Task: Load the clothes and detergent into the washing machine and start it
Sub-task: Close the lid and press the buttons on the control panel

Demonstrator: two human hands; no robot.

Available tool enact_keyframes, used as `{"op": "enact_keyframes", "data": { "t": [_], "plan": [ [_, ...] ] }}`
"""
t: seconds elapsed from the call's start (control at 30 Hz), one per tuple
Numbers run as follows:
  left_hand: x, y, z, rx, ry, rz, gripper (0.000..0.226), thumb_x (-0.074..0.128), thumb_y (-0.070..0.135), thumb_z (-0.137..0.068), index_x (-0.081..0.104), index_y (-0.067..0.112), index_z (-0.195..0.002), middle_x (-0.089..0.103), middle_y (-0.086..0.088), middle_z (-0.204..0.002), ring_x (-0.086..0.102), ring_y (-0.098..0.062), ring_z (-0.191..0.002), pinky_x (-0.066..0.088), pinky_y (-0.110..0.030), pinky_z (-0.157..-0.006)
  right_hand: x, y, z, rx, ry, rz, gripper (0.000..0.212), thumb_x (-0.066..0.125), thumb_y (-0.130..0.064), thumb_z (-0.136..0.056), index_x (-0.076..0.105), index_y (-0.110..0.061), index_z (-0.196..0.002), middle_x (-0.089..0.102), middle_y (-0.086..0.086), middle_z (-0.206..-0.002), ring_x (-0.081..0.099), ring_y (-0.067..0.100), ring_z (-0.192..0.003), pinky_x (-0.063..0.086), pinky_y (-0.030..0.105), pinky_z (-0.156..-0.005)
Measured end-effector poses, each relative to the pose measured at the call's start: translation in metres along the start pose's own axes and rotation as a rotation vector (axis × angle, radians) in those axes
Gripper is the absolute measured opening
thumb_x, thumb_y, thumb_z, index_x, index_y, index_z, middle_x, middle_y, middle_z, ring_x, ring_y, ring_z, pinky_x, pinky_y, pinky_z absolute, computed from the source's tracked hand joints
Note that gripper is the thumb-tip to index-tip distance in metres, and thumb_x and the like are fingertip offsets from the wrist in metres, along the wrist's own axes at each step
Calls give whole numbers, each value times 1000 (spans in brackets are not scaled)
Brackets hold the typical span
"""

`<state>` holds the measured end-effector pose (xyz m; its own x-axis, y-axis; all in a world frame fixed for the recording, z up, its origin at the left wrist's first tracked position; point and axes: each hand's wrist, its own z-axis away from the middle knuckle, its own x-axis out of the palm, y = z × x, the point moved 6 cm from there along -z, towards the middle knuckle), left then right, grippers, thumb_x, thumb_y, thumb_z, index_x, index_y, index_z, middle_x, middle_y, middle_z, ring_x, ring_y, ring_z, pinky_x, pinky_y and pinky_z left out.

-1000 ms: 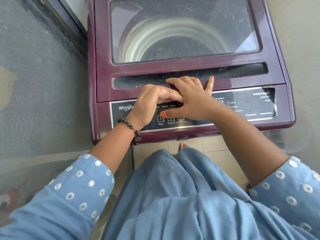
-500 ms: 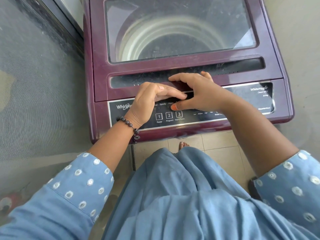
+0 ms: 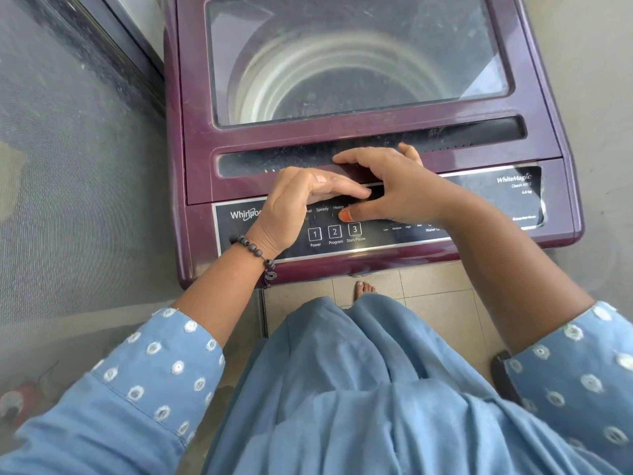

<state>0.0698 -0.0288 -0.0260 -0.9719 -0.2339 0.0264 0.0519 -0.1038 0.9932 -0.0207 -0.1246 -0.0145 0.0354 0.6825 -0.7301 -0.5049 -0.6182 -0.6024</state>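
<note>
A maroon top-load washing machine (image 3: 548, 108) stands in front of me with its glass lid (image 3: 356, 63) down; the drum shows dimly through the glass. My left hand (image 3: 294, 207) has its thumb on top of the lid's front edge and its fingers along the seam below. My right hand (image 3: 394, 190) lays its fingers in the lid's handle recess (image 3: 479, 132), with the thumb pressed on the control panel (image 3: 376, 234) just above the Start/Pause button (image 3: 355, 230). No clothes or detergent are in view.
A mesh screen (image 3: 75, 200) and a dark frame (image 3: 113, 56) close off the left side. Tiled floor (image 3: 435, 286) and my bare toes (image 3: 364, 289) show under the machine's front. A plain wall or floor surface lies to the right.
Both hands have slid up from the panel's buttons to the lid's front edge. The right fingers now reach into the handle recess and its thumb sits higher.
</note>
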Motion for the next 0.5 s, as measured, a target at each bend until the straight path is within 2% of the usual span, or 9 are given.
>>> {"op": "enact_keyframes", "data": {
  "t": [0.3, 0.5],
  "plan": [
    [9, 2, -1, 4, -3, 32, 54, 20, 11, -87, 71, 7, -102, 74, -6, -102, 66, -15, -108, 48, -21, -92, 6, -2, 4, 9, 3, 220, 98, 76, -59, -67, 28, -32, -148, 31, -8, -150, 22, 20, -142, -7, 54, -116],
    [10, 4, -3, 6, -8, 39, 54, 20, 11, -86, 72, 6, -101, 74, -4, -101, 66, -14, -108, 47, -19, -91, 8, 0, 4, 22, 7, 245, 100, 74, -62, -68, 24, -32, -150, 28, -8, -151, 20, 20, -143, -8, 56, -116]
  ]
}}
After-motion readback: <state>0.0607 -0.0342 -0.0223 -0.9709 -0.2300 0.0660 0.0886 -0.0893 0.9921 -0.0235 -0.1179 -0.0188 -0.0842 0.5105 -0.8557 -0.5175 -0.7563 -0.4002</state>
